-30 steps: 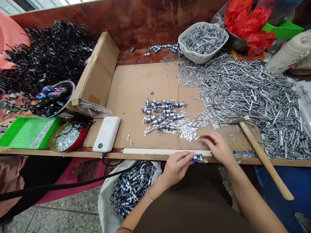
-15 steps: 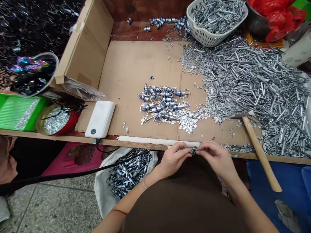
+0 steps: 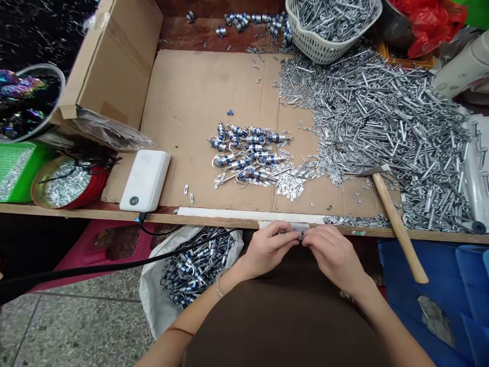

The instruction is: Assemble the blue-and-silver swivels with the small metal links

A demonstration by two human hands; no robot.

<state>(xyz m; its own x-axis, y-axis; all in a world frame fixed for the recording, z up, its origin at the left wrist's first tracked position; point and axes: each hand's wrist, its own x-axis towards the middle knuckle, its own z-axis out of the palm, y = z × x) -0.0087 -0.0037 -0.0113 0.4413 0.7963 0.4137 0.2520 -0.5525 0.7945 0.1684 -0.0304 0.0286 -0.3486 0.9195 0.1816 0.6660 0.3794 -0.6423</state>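
My left hand (image 3: pixel 268 248) and my right hand (image 3: pixel 331 253) meet just below the table's front edge, fingers pinched together on one small blue-and-silver metal part (image 3: pixel 301 235) held between them. On the cardboard sheet (image 3: pixel 198 107) above lies a cluster of finished blue-and-silver parts (image 3: pixel 248 153) with small flat metal links (image 3: pixel 292 186) beside it. A big heap of silver tubes (image 3: pixel 393 127) covers the right of the table.
A hammer (image 3: pixel 397 224) lies at the right near the edge. A white power bank (image 3: pixel 145 179) with a black cable sits left. A white bag of finished parts (image 3: pixel 191 270) hangs below the table. A white basket of tubes (image 3: pixel 328 25), a red bowl (image 3: pixel 66 183) and a blue crate (image 3: pixel 451 295) stand around.
My right hand left the flat links on the cardboard and came down to join the left hand on the small part. The view has tipped downward.
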